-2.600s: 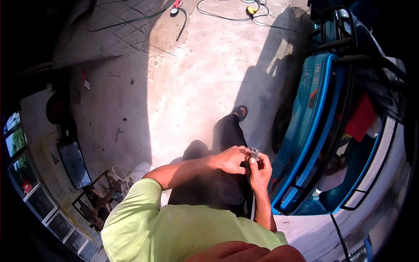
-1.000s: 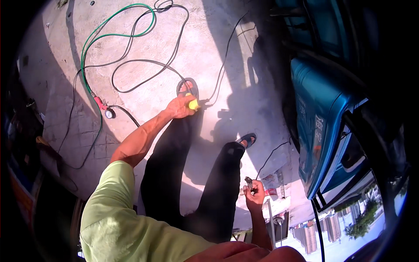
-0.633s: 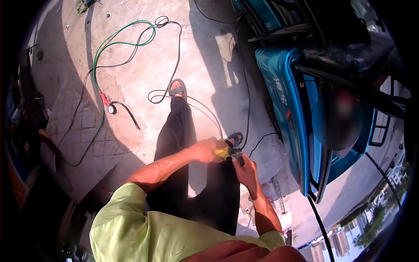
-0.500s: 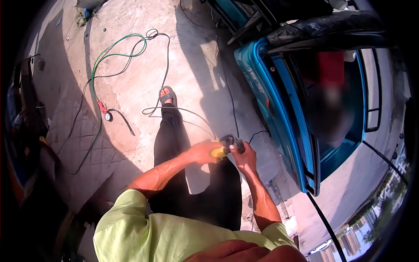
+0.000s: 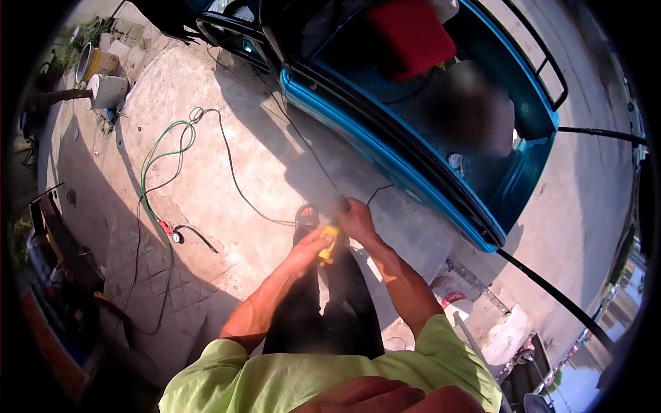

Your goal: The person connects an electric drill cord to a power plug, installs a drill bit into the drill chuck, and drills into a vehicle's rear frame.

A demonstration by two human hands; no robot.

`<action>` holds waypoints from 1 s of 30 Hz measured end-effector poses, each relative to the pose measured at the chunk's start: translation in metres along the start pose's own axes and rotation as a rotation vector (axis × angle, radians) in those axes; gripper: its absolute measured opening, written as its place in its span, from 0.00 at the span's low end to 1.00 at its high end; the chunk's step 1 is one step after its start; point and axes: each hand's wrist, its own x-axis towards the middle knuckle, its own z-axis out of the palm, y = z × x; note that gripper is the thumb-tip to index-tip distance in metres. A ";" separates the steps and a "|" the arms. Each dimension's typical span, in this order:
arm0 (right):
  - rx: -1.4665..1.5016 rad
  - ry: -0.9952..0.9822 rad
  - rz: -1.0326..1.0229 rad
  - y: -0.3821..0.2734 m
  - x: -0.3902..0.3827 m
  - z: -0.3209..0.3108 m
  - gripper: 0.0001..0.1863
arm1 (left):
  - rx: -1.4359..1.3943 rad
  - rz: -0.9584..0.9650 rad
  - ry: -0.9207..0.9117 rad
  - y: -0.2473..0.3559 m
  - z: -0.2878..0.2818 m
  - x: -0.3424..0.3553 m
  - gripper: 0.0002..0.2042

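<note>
Low in front of my body, my left hand (image 5: pixel 310 249) grips a yellow cable connector (image 5: pixel 329 241). Just above and right of it, my right hand (image 5: pixel 359 221) is closed round a dark piece (image 5: pixel 341 205), which looks like a plug, with a thin black cable running up from it. A haze blurs both held ends, so I cannot tell whether they are joined. Below them are my dark trousers and a sandalled foot (image 5: pixel 308 215). On the concrete at left lies a red-handled air gauge (image 5: pixel 171 234) by a looped green hose (image 5: pixel 149 160).
A blue vehicle (image 5: pixel 392 175) with an open bed, holding a red object (image 5: pixel 410 38), stands along the upper right, black poles (image 5: pixel 551 292) reaching off it. Buckets (image 5: pixel 107 91) stand upper left; dark clutter (image 5: pixel 72 255) lines the left edge; debris lies lower right.
The yellow connector went from my left hand alone near my foot to both hands together. The view has since swung, bringing the vehicle across the top and the buckets into sight.
</note>
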 end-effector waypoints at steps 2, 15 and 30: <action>0.019 -0.014 0.001 -0.001 0.007 0.007 0.21 | -0.171 0.033 -0.012 -0.008 0.000 -0.001 0.15; 0.195 0.253 0.145 0.010 -0.028 -0.092 0.23 | 0.567 0.167 -0.007 -0.047 -0.036 -0.056 0.28; 0.124 0.197 -0.122 0.053 -0.280 -0.200 0.12 | 1.159 0.692 -0.410 -0.060 0.144 -0.006 0.32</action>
